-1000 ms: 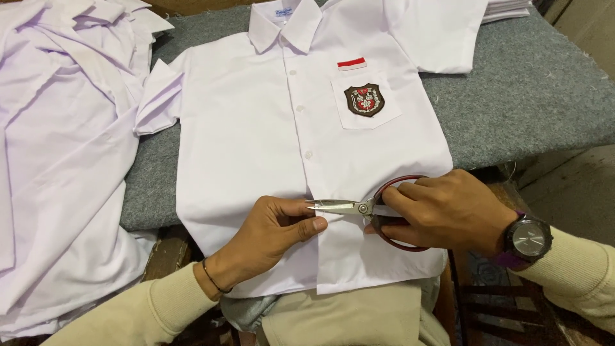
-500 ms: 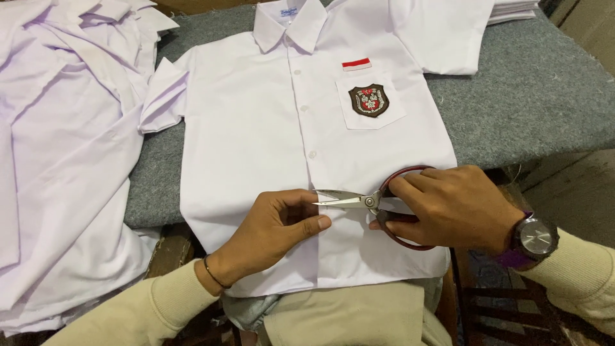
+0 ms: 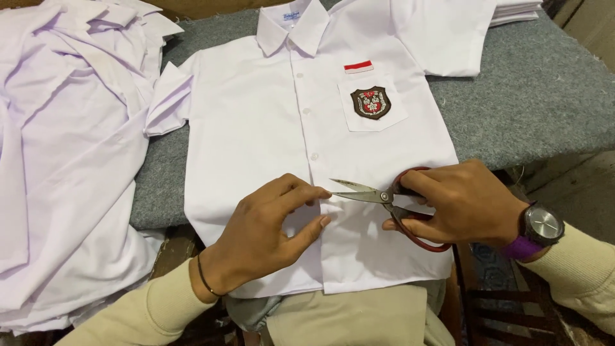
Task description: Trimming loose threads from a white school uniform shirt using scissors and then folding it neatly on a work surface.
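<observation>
A white short-sleeved shirt (image 3: 256,115) lies buttoned and face up on a grey padded table (image 3: 525,109). Its chest pocket carries a dark embroidered badge (image 3: 371,102) with a small red and white strip above. My right hand (image 3: 464,202) grips red-handled scissors (image 3: 378,194), blades slightly apart and pointing left over the lower button placket. My left hand (image 3: 272,227) pinches a fold of the placket fabric right at the blade tips. A wristwatch with a purple strap (image 3: 541,227) sits on my right wrist.
A heap of loose white shirts (image 3: 57,147) covers the left side and hangs over the table edge. More folded white cloth (image 3: 519,9) lies at the far right corner. Beige fabric (image 3: 352,317) lies below the shirt hem, near my lap.
The view has drifted slightly. My left fingers have closed into a pinch on the placket fabric, and the scissor tips have stayed beside them.
</observation>
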